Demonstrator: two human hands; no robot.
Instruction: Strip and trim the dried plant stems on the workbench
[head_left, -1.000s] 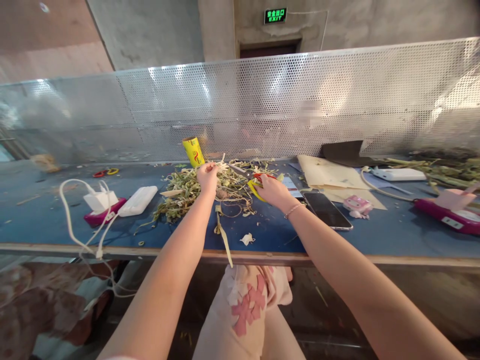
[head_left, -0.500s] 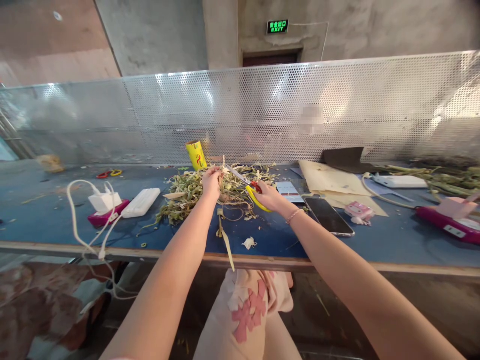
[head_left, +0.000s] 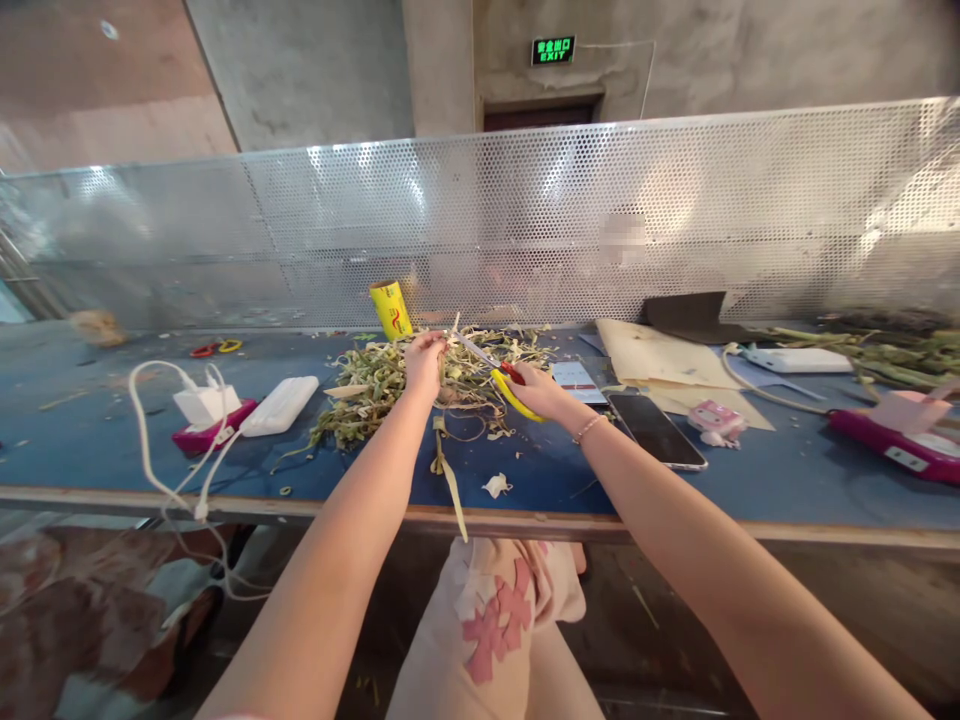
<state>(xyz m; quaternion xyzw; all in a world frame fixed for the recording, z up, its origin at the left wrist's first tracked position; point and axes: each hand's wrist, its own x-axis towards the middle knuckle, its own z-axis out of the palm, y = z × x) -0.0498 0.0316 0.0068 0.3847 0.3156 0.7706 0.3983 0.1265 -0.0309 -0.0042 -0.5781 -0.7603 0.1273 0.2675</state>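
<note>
In my right hand (head_left: 541, 390) are scissors (head_left: 517, 396) with red and yellow handles. Their blades point up and left, close to the fingertips of my left hand (head_left: 425, 362). Those left fingers are pinched around a pale dried plant stalk (head_left: 455, 324), whose thin tip sticks up past them. Beneath and around both hands spreads a heap of dried greenish plant stalks (head_left: 367, 390). A long pale strip (head_left: 452, 490) hangs over the table's front edge, and a whitish scrap (head_left: 496, 486) lies to its right.
Behind the heap, a yellow tube (head_left: 391, 310) leans near the perforated metal screen (head_left: 337, 230). Leftward are a white power bank (head_left: 280, 406), a magenta power strip (head_left: 202, 436) with cables, and another pair of scissors (head_left: 216, 348). A phone (head_left: 654, 430), pink figurine (head_left: 718, 423) and brown paper (head_left: 660, 355) lie rightward.
The stalk tip above my left fingers now leans slightly to the right; before, it stood nearly upright. Both hands stay almost in place, and the whole view has shifted very slightly.
</note>
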